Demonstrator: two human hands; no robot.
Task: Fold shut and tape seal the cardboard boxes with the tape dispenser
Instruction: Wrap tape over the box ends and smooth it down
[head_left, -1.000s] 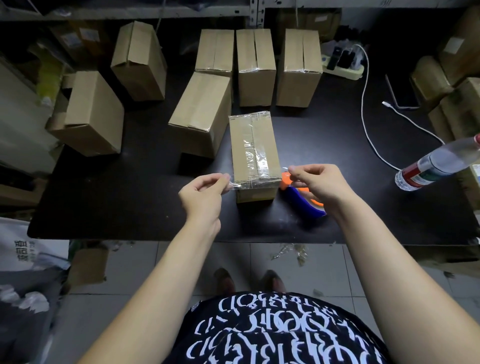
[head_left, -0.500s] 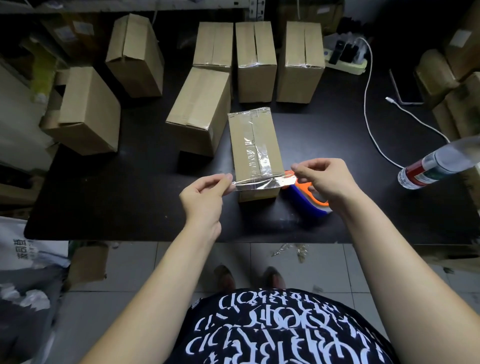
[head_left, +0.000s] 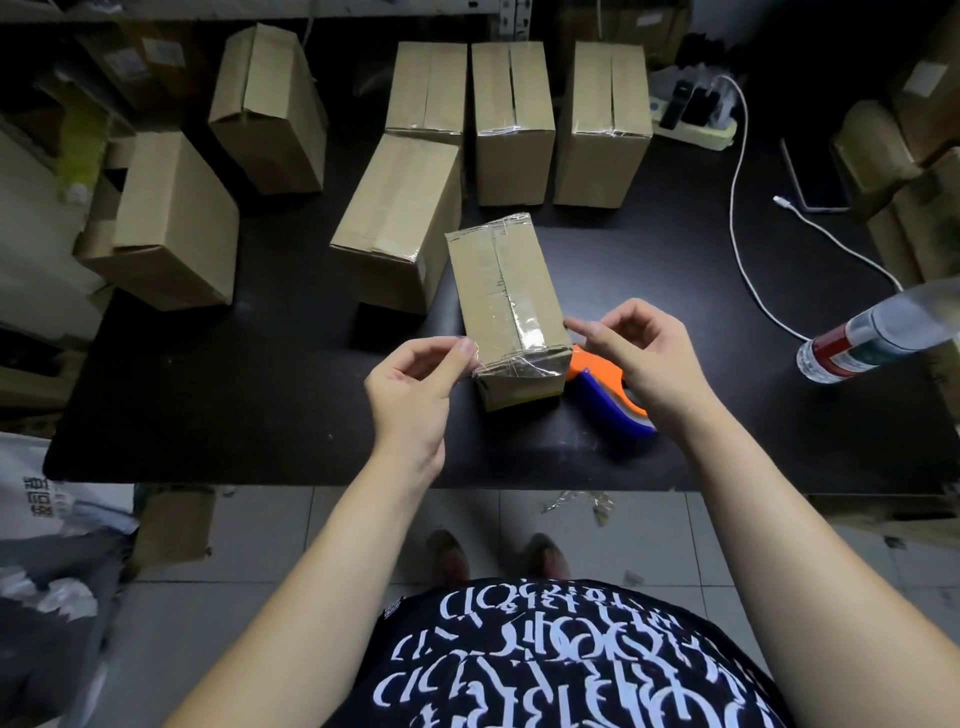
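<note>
Left hand (head_left: 410, 395) pinches clear tape strip (head_left: 519, 367) across near edge of brown cardboard box (head_left: 504, 291), right hand (head_left: 639, 358) curled, grip unclear; uneven pull may wrinkle the seal

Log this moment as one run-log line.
stage: sealing box near edge | left hand: pinches tape strip end | right hand: curled at box's right corner, grip unclear | tape dispenser: on table, unheld

We find bare table (head_left: 223, 405) left of the near box (head_left: 506, 306) — its right is blocked by the tape dispenser (head_left: 605, 397), its rear by a box row (head_left: 511, 124).
</note>
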